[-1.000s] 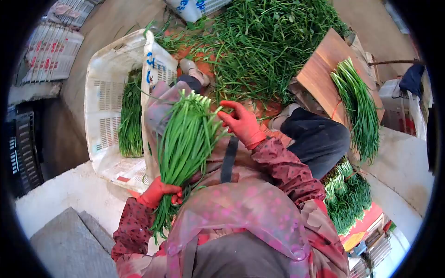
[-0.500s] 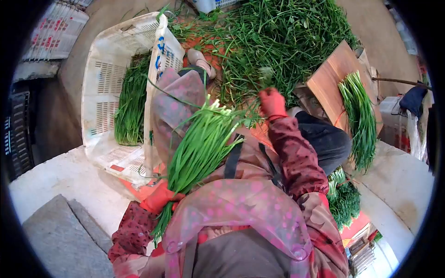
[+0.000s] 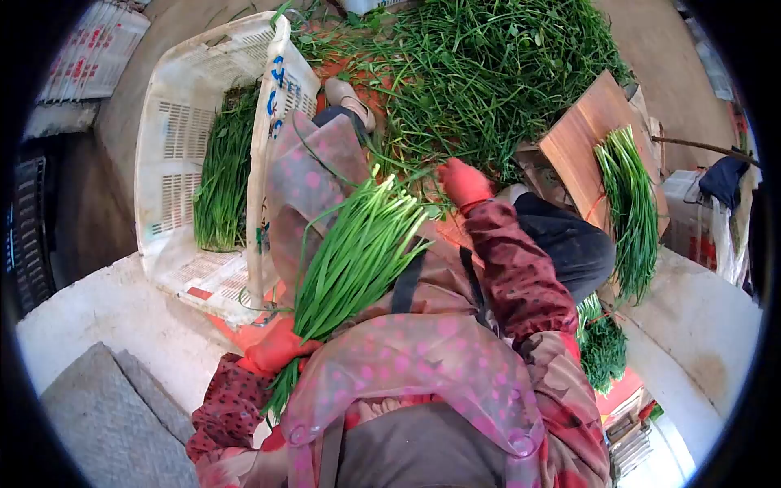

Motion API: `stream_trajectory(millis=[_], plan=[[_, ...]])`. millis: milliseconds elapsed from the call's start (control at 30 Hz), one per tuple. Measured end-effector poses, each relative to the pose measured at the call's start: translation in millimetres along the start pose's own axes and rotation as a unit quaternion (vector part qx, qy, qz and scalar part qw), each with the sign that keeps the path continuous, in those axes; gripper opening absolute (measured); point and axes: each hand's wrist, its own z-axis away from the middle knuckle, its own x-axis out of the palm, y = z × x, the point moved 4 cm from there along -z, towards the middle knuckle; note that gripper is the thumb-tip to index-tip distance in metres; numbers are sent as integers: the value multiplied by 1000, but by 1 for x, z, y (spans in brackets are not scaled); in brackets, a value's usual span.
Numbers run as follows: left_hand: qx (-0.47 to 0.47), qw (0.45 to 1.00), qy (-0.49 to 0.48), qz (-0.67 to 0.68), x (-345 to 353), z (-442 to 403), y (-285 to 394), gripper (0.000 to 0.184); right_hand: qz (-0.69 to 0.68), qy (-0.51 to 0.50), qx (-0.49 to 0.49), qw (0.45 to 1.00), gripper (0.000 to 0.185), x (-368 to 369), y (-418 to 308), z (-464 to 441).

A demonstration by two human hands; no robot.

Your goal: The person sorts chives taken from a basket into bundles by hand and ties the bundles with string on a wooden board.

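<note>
My left hand, in a red glove, is wrapped round the leafy lower end of a bunch of green chives. The bunch lies slanted over my apron, its pale cut ends pointing forward. My right hand, also gloved in red, is closed just right of those pale ends, at the near edge of a large heap of loose greens. What its fingers hold, if anything, is hidden. A few loose stalks lie close to it.
On my left, a white plastic crate lies tipped with chives inside. To the right, a tied chive bunch rests on a wooden board. More bundled chives lie beside my right leg.
My right hand has moved slightly left and nearer to me, towards the bunch's pale ends. My left hand keeps its hold on the chives, with little movement.
</note>
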Motion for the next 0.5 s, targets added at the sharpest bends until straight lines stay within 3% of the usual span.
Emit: stream_trajectory(millis=[67, 100, 167, 233, 267, 300, 333, 367, 433, 500], plan=[[23, 998, 4, -59, -1, -1, 4, 21, 68, -14, -16, 997, 36, -36, 1, 7], [-28, 995, -5, -97, 0, 2, 15, 24, 95, -12, -44, 994, 39, -65, -11, 18], [-75, 988, -13, -131, 5, 3, 33, 27, 16, 112, -175, 978, 47, -108, -61, 38], [-27, 967, -4, -253, 10, 3, 49, 33, 6, 37, -333, 942, 55, -128, -145, 88], [-29, 966, -6, -256, 12, 3, 49, 33, 1, -65, -377, 924, 51, -123, -182, 121], [2, 967, 3, -254, 13, 0, 49, 35, -72, -87, -496, 861, 47, -94, -201, 143], [36, 967, 10, -251, 15, -2, 51, 39, -124, -135, -549, 815, 43, -78, -214, 163], [35, 967, 7, -253, 15, -2, 52, 39, -125, -133, -547, 817, 43, -63, -209, 157], [-7, 903, -9, -430, 12, 0, 48, 39, -121, -241, -501, 823, 45, -18, -192, 138], [27, 915, -14, -403, 8, -3, 39, 40, -127, -270, -452, 841, 51, -17, -160, 118]])
